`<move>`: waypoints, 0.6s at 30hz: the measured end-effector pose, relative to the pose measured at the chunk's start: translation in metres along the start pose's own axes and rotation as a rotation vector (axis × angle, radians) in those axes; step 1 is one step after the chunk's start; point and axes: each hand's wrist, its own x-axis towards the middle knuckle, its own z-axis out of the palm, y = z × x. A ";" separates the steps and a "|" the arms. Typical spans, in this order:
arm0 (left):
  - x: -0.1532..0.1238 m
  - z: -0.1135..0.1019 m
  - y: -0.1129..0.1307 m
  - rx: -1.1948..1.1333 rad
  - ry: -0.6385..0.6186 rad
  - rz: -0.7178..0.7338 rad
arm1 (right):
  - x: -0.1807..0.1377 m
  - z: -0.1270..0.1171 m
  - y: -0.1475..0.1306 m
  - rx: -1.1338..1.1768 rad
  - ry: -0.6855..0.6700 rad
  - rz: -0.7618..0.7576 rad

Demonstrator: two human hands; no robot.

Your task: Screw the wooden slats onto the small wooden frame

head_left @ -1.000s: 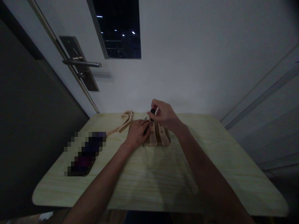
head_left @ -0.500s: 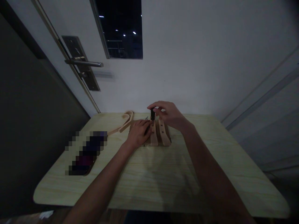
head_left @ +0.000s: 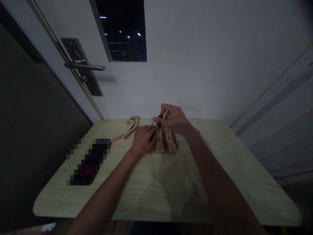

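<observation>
My right hand [head_left: 174, 120] is closed on the black handle of a screwdriver [head_left: 160, 121], thumb on the near side and fingers behind. The screwdriver stands upright over a pale curved wooden strip [head_left: 159, 145]; its tip is hidden. My left hand [head_left: 144, 137] lies with fingers stretched out over a brown board [head_left: 153, 150], its fingertips by the strip near the screwdriver. A second wooden strip [head_left: 172, 142] with dark holes runs alongside on the same board. Part of the board is covered by my left hand.
Left of my hands lies a hook-shaped wooden piece [head_left: 132, 127] on the pale wooden table [head_left: 151, 182]. A blurred-out dark device [head_left: 93, 161] is at the table's left. Behind the table stands a white door with a metal handle [head_left: 84, 66] and a window [head_left: 122, 32].
My right hand's grip on the screwdriver handle has shifted: the thumb now lies across the near side and the fingers are drawn back. My left hand stays on the board.
</observation>
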 end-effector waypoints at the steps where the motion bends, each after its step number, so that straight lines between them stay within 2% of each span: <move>1: 0.000 0.000 0.000 -0.004 -0.004 0.000 | 0.000 0.001 0.001 0.016 0.003 0.012; 4: 0.001 -0.001 0.001 -0.016 -0.015 0.003 | 0.000 0.002 0.003 0.084 -0.037 0.018; 9: 0.001 0.000 0.000 -0.005 -0.027 0.002 | 0.000 -0.004 0.005 0.125 -0.179 -0.069; 12: 0.000 0.000 0.000 0.002 -0.016 0.007 | -0.001 -0.007 0.005 0.121 -0.231 -0.047; 15: 0.000 0.001 -0.001 0.007 -0.014 0.007 | -0.001 -0.008 0.005 0.110 -0.237 -0.015; 18: 0.000 0.001 0.000 0.003 -0.012 0.008 | -0.001 -0.007 0.005 0.085 -0.186 -0.014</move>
